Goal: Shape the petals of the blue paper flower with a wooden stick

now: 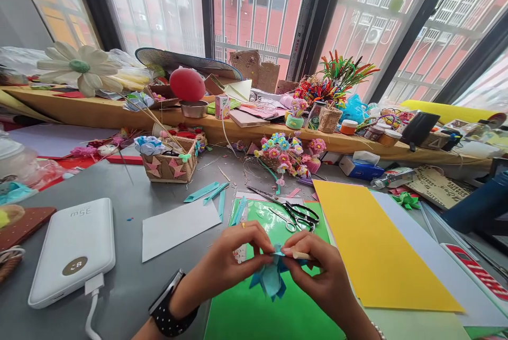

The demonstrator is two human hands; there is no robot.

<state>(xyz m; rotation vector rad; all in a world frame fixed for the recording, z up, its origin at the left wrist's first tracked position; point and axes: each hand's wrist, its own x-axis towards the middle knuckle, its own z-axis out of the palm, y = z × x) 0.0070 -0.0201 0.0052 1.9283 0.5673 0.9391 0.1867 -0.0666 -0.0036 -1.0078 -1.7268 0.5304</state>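
While pinching with the left hand (235,251) at the blue paper flower (272,279), held over the green sheet (234,314), gripped its right side and a pale stick (302,256) with the right hand (322,266); probably risked tearing thin folds through pulling too hard.

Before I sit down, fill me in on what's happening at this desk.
A person's left hand and right hand pinch a blue paper piece above a green sheet. The right hand also holds a slim pale item. Black-handled scissors lie on the green sheet beyond the hands; a yellow sheet lies to the right.
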